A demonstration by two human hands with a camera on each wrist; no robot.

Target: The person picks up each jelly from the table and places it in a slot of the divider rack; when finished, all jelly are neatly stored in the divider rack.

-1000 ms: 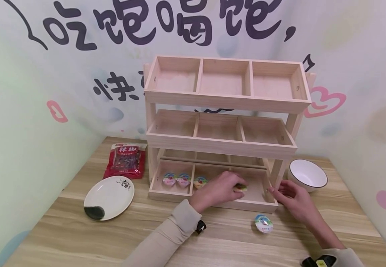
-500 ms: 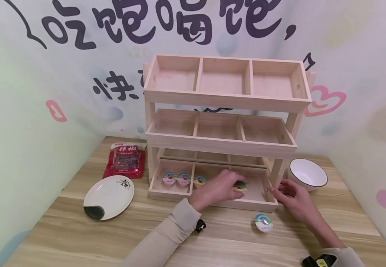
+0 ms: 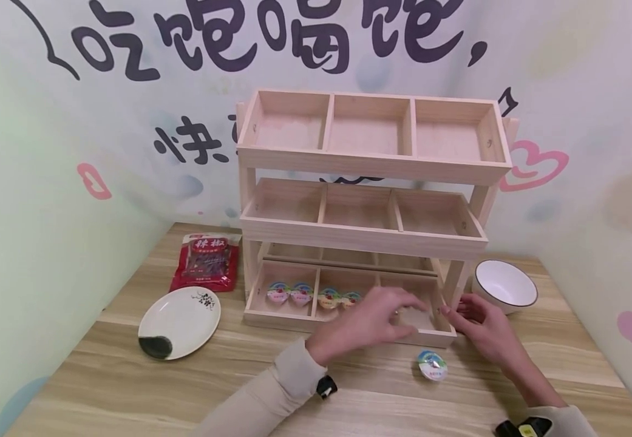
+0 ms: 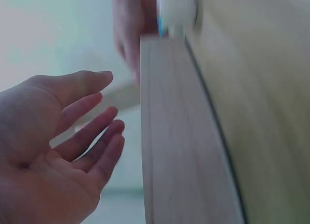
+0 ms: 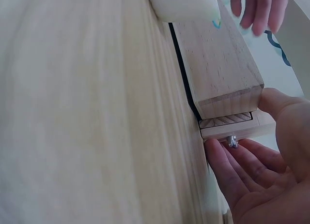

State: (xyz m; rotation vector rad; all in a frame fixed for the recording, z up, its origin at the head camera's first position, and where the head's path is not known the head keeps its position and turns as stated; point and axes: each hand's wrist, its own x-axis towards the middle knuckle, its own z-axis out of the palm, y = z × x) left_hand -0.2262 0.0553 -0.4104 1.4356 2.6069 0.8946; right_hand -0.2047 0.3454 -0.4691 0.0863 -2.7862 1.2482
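Observation:
My left hand hovers over the rack's bottom tier with thumb and fingers apart, holding nothing; the left wrist view shows it open-palmed beside the front board. Partly hidden behind its fingers is a jelly cup in the right compartment. Two jelly cups sit in the left compartment and two more in the middle one. My right hand grips the wooden rack at its lower right end, thumb on one side and fingers by a bolt. Another jelly cup rests on the table before the rack.
A white bowl stands behind my right hand. On the left lie a plate and a red packet of dried chillies. The rack's upper tier and middle tier overhang the back of the bottom one.
My left hand has spread its fingers from the jelly cup in the right compartment and shifted slightly. A second cup in the middle compartment has come into sight. The right hand stays put.

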